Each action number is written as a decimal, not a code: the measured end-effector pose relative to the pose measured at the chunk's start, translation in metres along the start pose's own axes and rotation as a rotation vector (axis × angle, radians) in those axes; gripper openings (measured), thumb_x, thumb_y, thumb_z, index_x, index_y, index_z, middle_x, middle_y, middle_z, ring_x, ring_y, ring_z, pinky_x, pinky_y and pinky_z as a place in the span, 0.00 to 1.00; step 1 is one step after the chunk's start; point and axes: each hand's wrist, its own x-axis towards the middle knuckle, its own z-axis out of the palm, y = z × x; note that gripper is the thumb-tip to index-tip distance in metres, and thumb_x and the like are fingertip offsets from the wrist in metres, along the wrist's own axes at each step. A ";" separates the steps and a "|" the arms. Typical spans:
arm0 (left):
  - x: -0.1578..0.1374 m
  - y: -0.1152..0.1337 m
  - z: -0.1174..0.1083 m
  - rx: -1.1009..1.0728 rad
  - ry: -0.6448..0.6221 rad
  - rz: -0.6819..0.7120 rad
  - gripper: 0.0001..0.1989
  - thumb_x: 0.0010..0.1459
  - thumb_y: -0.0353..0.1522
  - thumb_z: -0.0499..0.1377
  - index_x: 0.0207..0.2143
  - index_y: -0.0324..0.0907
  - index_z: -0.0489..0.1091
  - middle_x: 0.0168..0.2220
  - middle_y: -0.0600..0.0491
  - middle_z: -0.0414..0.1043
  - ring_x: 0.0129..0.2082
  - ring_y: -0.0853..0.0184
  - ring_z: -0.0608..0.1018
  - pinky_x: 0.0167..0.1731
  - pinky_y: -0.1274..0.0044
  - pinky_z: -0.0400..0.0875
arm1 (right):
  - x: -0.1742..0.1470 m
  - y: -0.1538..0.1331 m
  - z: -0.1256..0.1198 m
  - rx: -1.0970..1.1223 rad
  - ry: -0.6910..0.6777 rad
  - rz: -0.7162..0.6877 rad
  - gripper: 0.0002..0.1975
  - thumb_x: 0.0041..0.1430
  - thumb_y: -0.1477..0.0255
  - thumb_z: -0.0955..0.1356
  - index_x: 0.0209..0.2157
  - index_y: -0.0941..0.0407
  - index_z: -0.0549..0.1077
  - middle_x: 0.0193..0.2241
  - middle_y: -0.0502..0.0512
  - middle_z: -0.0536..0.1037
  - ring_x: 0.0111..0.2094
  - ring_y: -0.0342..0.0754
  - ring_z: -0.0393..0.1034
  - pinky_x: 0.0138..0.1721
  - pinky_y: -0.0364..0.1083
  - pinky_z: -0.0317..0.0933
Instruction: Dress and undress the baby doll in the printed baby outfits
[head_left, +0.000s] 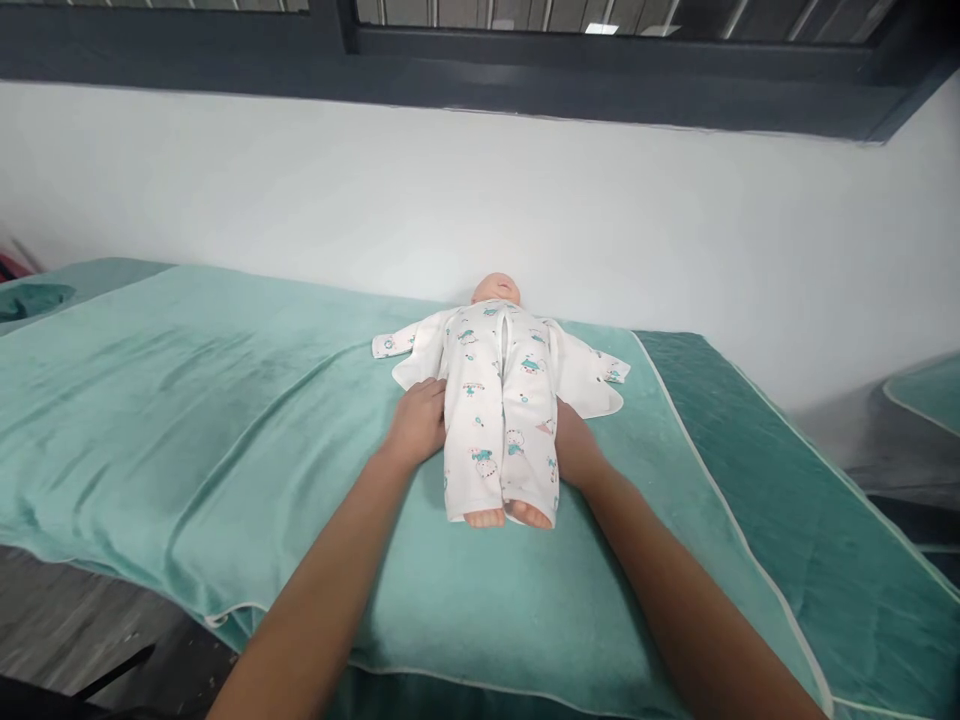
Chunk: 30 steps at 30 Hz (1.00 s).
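A baby doll (496,288) lies on its back, head towards the wall and bare feet towards me. White printed baby trousers (480,420) cover its legs, with a long gap down the middle. Under them spreads a white baby jacket (589,375), its sleeves stretched out to both sides. My left hand (421,420) is at the left edge of the trousers, its fingers bent against the cloth and their tips partly hidden. On the opposite edge is my right hand (577,445), whose fingers disappear behind the trousers.
A light green blanket (262,420) with soft folds lies under the doll. Darker green padding (810,520) shows at the right. Behind the bed stands a white wall (300,190) below a dark window frame (525,80). Grey floor (90,610) shows at lower left.
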 end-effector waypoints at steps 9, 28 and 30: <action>-0.007 -0.004 0.000 -0.075 -0.045 0.032 0.08 0.57 0.30 0.56 0.33 0.42 0.77 0.36 0.48 0.75 0.40 0.59 0.75 0.40 0.69 0.68 | -0.005 0.014 -0.019 -0.118 -0.134 -0.010 0.10 0.57 0.78 0.63 0.34 0.56 0.76 0.35 0.57 0.78 0.39 0.52 0.70 0.43 0.48 0.59; 0.002 -0.025 -0.001 0.013 0.191 -0.644 0.13 0.58 0.30 0.51 0.42 0.41 0.72 0.46 0.44 0.73 0.49 0.53 0.72 0.48 0.63 0.66 | -0.002 0.098 -0.034 -0.322 0.277 0.711 0.23 0.56 0.58 0.65 0.46 0.61 0.73 0.45 0.72 0.75 0.48 0.63 0.68 0.46 0.57 0.60; 0.005 -0.029 -0.003 0.107 0.185 -0.754 0.15 0.60 0.34 0.52 0.46 0.39 0.71 0.51 0.40 0.70 0.53 0.47 0.69 0.50 0.58 0.64 | -0.003 0.102 -0.038 -0.330 0.201 0.796 0.25 0.56 0.54 0.64 0.45 0.60 0.73 0.42 0.71 0.76 0.43 0.63 0.71 0.42 0.57 0.61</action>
